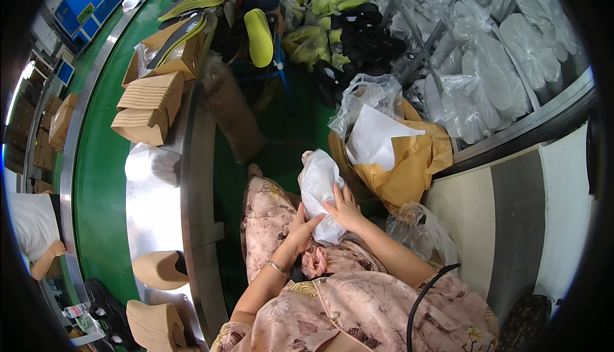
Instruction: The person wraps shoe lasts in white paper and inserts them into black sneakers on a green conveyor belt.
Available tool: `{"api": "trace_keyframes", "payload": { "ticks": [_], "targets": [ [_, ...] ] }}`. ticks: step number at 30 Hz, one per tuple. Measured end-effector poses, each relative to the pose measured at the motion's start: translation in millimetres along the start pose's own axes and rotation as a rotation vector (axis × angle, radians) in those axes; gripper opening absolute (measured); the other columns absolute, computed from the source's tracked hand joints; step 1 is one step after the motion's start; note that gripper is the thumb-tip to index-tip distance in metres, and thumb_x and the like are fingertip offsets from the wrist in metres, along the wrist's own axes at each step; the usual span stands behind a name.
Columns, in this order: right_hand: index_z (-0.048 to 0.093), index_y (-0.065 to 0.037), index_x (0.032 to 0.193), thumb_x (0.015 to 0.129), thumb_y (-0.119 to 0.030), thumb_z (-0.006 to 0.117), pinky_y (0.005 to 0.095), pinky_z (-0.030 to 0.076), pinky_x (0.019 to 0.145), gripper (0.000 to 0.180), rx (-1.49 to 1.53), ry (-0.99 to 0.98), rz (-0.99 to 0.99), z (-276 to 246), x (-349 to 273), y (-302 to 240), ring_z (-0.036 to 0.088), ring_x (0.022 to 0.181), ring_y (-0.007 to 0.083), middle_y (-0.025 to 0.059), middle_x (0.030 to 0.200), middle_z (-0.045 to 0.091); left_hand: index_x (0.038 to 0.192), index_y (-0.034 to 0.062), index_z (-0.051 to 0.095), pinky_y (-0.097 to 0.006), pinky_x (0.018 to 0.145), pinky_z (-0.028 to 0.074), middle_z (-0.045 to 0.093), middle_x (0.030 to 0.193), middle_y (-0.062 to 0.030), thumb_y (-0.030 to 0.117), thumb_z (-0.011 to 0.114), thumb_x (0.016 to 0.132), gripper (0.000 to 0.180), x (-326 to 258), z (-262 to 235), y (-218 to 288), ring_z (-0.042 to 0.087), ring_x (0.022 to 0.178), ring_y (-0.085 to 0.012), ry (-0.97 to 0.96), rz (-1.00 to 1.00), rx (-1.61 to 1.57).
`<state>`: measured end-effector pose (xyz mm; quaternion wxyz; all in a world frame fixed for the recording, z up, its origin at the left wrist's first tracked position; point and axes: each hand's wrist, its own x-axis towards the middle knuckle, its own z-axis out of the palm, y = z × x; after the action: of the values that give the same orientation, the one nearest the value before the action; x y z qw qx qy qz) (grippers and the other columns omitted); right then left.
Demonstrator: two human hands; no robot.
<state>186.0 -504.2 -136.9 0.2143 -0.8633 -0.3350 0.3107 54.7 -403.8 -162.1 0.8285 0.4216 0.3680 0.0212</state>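
Observation:
Across my lap lies a crumpled white sheet bundle (322, 182), thin like tissue paper; what it may cover is hidden. My right hand (345, 210) rests on its right side, the fingers stretched out and spread. On its near left side is my left hand (299, 229), with thumb and fingers apart, touching the lower edge. Neither hand is closed round the bundle. To the right of it stands a brown paper sack (416, 160) with a loose white sheet (377, 140) on top and clear plastic beside that.
At left, a metal ledge (150, 208) beside a green conveyor belt (102, 179) carries tan curved shoe parts (144, 112), a white stack (152, 164) and a box of insoles (163, 48). A rack (505, 51) of bagged grey soles stands at right. Another person (35, 227) is far left.

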Motion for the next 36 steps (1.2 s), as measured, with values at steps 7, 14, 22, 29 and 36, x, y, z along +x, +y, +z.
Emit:
{"api": "trace_keyframes", "payload": {
  "ticks": [7, 14, 22, 29, 36],
  "targets": [
    [0.013, 0.004, 0.140, 0.080, -0.067, 0.040, 0.0495, 0.013, 0.108, 0.097, 0.007, -0.197, 0.203, -0.2, -14.2, 4.0, 0.012, 0.135, 0.0428, 0.0305, 0.144, 0.013, 0.138, -0.0117, 0.000, -0.030, 0.098, 0.036, 0.027, 0.139, -0.0273, 0.036, 0.072, 0.077, 0.105, -17.8, 10.0, 8.7, 0.038, 0.123, -0.0265, -0.080, -0.155, 0.056],
    [0.008, 0.004, 0.141, 0.076, -0.068, 0.047, 0.0494, 0.011, 0.109, 0.105, -0.017, -0.170, 0.137, -9.7, -26.4, -2.3, 0.007, 0.136, 0.0408, 0.0300, 0.145, 0.009, 0.138, -0.0113, -0.003, -0.030, 0.096, 0.039, 0.029, 0.137, -0.0267, 0.027, 0.077, 0.073, 0.110, -38.0, 15.5, 36.9, 0.039, 0.122, -0.0262, -0.131, -0.030, 0.241],
    [0.001, 0.002, 0.142, 0.073, -0.030, 0.072, 0.0364, 0.023, 0.106, 0.104, 0.880, 0.050, -0.276, -27.0, 19.8, -37.3, 0.021, 0.133, 0.0299, 0.0217, 0.146, 0.014, 0.142, -0.0020, -0.005, -0.033, 0.107, 0.022, 0.014, 0.145, -0.0199, 0.015, 0.082, 0.065, 0.117, -12.0, 11.5, 72.9, 0.019, 0.133, -0.0252, -0.023, 0.500, 0.312],
    [-0.002, -0.008, 0.144, 0.065, -0.018, 0.076, 0.0366, 0.027, 0.105, 0.111, 1.088, -0.245, -0.281, -82.8, 23.1, -121.6, 0.026, 0.130, 0.0260, 0.0138, 0.144, 0.019, 0.139, -0.0086, -0.007, -0.034, 0.109, 0.019, 0.011, 0.145, -0.0237, 0.032, 0.082, 0.064, 0.124, -38.2, 15.5, 111.3, 0.017, 0.135, -0.0283, 0.139, 0.603, 0.083],
    [0.008, 0.003, 0.142, 0.061, -0.020, 0.075, 0.0333, 0.021, 0.107, 0.107, 0.965, -0.222, -0.556, -104.8, 39.0, -140.9, 0.025, 0.130, 0.0245, 0.0162, 0.142, 0.023, 0.136, -0.0031, 0.029, -0.031, 0.103, 0.030, 0.042, 0.133, -0.0136, 0.029, 0.056, 0.091, 0.061, -72.9, -3.7, 178.1, 0.038, 0.123, -0.0197, 0.105, 0.539, 0.007]
  ]
}}
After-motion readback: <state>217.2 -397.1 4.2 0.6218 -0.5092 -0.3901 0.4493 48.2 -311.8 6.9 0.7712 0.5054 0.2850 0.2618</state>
